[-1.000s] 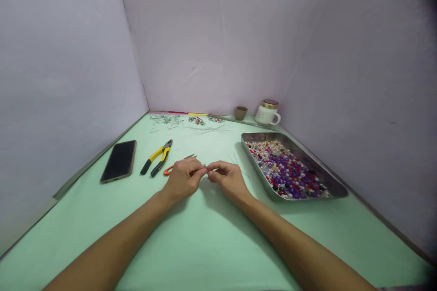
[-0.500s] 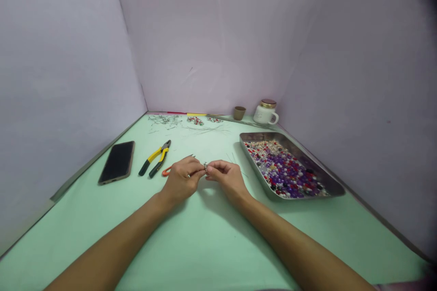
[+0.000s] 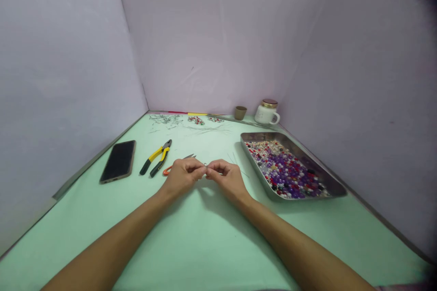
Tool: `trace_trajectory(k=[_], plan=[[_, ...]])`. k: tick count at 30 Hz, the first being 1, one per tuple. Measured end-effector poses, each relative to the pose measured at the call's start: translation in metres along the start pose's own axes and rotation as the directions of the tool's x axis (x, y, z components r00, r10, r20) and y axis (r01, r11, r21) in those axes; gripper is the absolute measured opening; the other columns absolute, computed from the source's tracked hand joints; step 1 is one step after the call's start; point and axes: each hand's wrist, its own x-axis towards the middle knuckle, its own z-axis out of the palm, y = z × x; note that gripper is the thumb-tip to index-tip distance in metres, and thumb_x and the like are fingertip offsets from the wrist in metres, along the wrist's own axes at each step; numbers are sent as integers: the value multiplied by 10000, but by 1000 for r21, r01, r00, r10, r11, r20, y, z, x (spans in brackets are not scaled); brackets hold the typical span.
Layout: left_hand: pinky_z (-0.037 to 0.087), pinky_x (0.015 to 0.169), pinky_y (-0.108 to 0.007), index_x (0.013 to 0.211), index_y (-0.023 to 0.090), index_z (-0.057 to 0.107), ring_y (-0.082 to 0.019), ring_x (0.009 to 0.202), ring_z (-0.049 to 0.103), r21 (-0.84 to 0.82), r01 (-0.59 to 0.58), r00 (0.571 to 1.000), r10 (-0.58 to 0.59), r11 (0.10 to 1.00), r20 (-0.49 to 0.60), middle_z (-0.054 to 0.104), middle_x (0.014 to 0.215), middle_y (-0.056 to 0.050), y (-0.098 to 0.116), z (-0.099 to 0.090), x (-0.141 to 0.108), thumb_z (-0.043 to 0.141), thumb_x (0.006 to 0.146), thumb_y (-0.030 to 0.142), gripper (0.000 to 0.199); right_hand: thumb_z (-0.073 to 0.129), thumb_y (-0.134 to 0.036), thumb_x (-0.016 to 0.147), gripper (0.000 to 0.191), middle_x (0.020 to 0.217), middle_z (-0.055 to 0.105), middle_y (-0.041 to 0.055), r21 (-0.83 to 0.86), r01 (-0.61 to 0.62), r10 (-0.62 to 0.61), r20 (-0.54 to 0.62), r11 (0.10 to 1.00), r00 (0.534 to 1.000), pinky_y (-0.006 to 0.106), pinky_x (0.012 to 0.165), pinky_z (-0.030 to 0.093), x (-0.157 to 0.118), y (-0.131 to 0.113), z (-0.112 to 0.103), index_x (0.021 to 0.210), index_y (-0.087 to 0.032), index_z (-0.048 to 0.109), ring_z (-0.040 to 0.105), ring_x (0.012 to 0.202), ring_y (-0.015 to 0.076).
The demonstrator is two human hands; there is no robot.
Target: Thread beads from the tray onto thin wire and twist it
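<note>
My left hand (image 3: 182, 175) and my right hand (image 3: 227, 177) meet fingertip to fingertip above the green table, thumbs and forefingers pinched together. Between them is a tiny silvery piece (image 3: 205, 164), mostly covered by the fingers; its shape is too small to make out. Scissors with orange handles (image 3: 166, 171) lie partly behind my left hand, their blade tips showing beyond it. A few thin wires (image 3: 239, 163) rest on the table between my right hand and the bead tray.
A metal tray (image 3: 257, 176) of mixed beads stands right. Yellow-black pliers (image 3: 157, 159) and a phone (image 3: 118, 162) lie left. Toward the back are wire pieces (image 3: 165, 120), beaded clusters (image 3: 195, 120), a small brown cup (image 3: 240, 112) and a lidded white mug (image 3: 266, 113).
The fingers of my left hand have curled in slightly, and the small silvery piece shows less between the fingertips. The whole view has shifted a little.
</note>
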Motion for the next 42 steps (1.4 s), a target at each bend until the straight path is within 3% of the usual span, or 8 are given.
trace_trajectory(k=[3, 8, 10, 21, 29, 33, 37, 42], plan=[[383, 536, -216, 550, 138, 588, -104, 574, 497, -8, 26, 999, -26, 1000, -45, 555, 570, -2, 1, 1, 0, 512, 688, 164, 160, 613, -208, 618, 61, 648, 602, 28, 6, -9, 9, -7, 1000, 1000, 262, 624, 449, 0, 1, 1, 634, -149, 606, 547, 630, 134], [396, 592, -230, 591, 139, 598, -109, 613, 516, 41, -77, 993, 80, 996, -88, 575, 633, -19, 3, 3, -1, 519, 685, 133, 123, 668, -221, 552, 162, 644, 585, 0, 315, -157, 174, -25, 936, 984, 303, 641, 491, 1, 0, 4, 665, -151, 575, 554, 612, 122], [398, 598, -233, 604, 144, 604, -111, 621, 516, 40, -92, 993, 95, 995, -70, 577, 638, -18, 2, 3, -1, 513, 687, 124, 124, 672, -225, 545, 192, 683, 588, 4, 341, -170, 189, -22, 925, 982, 302, 625, 502, 1, 0, 4, 694, -152, 575, 559, 640, 128], [391, 559, -228, 588, 143, 611, -110, 600, 489, -5, -39, 999, 39, 999, -15, 559, 589, -7, 1, 3, -1, 505, 693, 166, 150, 601, -186, 607, 114, 718, 608, 23, 11, -4, 4, -45, 1000, 999, 278, 626, 483, 4, 7, -1, 718, -166, 586, 569, 675, 145], [393, 566, -231, 599, 138, 592, -114, 612, 497, -21, -16, 1000, 15, 1000, -7, 572, 628, -18, 3, 4, -2, 532, 681, 183, 112, 506, -160, 700, 104, 781, 575, 37, -234, 260, -271, -18, 937, 962, 266, 630, 490, -4, 1, 0, 752, -194, 590, 549, 749, 152], [400, 583, -238, 585, 139, 591, -123, 634, 504, -43, -42, 997, 40, 998, -61, 566, 621, -23, 3, 4, -2, 536, 685, 193, 126, 516, -193, 700, 102, 793, 591, 38, -191, 198, -213, -61, 961, 975, 273, 650, 491, -3, -2, 0, 771, -192, 590, 561, 747, 151], [376, 514, -211, 595, 142, 586, -94, 562, 476, -115, 7, 990, -23, 993, -137, 540, 611, -4, 5, 4, -1, 550, 681, 206, 113, 538, -247, 689, 115, 763, 620, 41, -205, 112, -145, -152, 972, 978, 266, 615, 477, -4, -7, 0, 747, -181, 612, 568, 704, 156], [382, 532, -213, 569, 143, 585, -99, 574, 488, -90, -1, 990, -12, 996, -142, 545, 599, -2, 6, 4, -1, 555, 666, 169, 105, 564, -286, 673, 151, 672, 640, 47, -173, 43, -64, -117, 984, 991, 268, 552, 449, -5, -8, 1, 706, -166, 649, 555, 579, 149]])
